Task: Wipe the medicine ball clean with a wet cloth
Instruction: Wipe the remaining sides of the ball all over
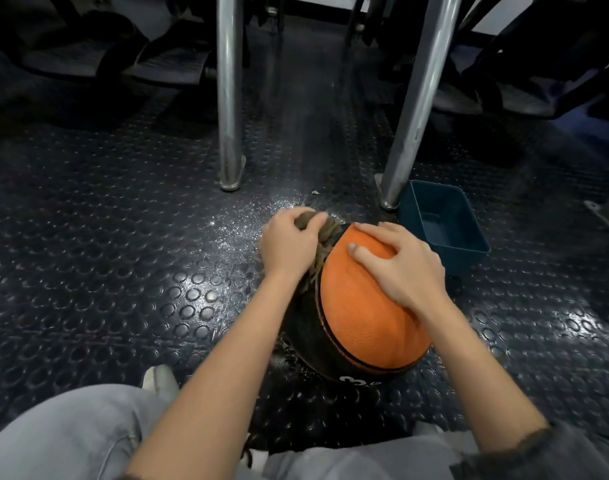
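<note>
Just beyond your knees on the floor [105, 254] sits the medicine ball [358, 323]. Your left hand [289, 244] clutches the cloth [330, 233] at its far-left edge, and your right hand [400, 265] lies spread on top. A tub [441, 220] crowds the right, while the floor is open on the left.

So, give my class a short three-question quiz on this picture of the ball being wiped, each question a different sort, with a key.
1. What does the left hand grip against the medicine ball? A: a cloth. B: a sponge. C: a brush.
2. True or false: the right hand rests on the ball's orange panel.
3. Fill in: the blue tub stands beside a metal ____.
Key: 1 A; 2 true; 3 leg.
</note>
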`<state>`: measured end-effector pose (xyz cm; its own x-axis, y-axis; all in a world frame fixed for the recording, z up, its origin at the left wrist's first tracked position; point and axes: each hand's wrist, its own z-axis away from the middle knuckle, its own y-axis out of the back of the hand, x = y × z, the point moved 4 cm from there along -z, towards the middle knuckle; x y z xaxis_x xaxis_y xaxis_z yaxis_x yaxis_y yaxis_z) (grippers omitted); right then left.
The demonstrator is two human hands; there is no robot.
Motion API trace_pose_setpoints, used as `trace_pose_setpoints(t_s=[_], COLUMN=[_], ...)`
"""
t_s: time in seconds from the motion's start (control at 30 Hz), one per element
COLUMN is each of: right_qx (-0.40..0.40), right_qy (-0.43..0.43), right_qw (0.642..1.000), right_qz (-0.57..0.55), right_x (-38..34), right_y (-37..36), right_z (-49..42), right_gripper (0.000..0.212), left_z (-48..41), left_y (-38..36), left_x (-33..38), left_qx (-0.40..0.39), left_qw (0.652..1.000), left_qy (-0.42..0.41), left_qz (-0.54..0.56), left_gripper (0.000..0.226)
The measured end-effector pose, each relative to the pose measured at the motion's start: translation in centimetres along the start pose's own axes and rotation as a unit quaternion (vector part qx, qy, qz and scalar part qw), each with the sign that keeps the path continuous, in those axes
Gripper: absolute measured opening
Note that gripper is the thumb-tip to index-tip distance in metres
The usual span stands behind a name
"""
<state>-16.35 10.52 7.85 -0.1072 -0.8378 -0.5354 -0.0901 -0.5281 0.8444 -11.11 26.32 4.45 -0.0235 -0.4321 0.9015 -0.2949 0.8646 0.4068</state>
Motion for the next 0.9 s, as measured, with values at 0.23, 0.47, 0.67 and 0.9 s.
trace_pose_setpoints(t_s=[0.23,0.47,0.67,0.9], right_qx=[0.007,-0.012,-0.007,-0.002], right_qy=[-0.006,0.014,0.036,0.018], right_qw=[1.000,1.000,0.999,1.000], right_qz=[-0.016,-0.004,-0.002,-0.024], right_x=[0.3,-0.3,0.2,0.1], right_y=[0.0,-0.2,0.0,0.0], right_z=[-0.2,-0.6,0.7,0.1], right_gripper=[0.042,0.037,0.038,0.041], left_z=[-0.3,6.8,0.2,3.7], left_y=[0.1,3.6,0.7,3.1], left_x=[0.0,-0.7,0.4,0.0], left_qx=[-0.093,-0.034,-0.096,-0.144], left_qw=[0.995,0.997,0.995,0.987], left_qy=[-0.008,-0.053,-0.005,-0.068], left_qz=[0.025,0.054,0.002,0.015], left_gripper=[0.018,0.006,0.011,0.015])
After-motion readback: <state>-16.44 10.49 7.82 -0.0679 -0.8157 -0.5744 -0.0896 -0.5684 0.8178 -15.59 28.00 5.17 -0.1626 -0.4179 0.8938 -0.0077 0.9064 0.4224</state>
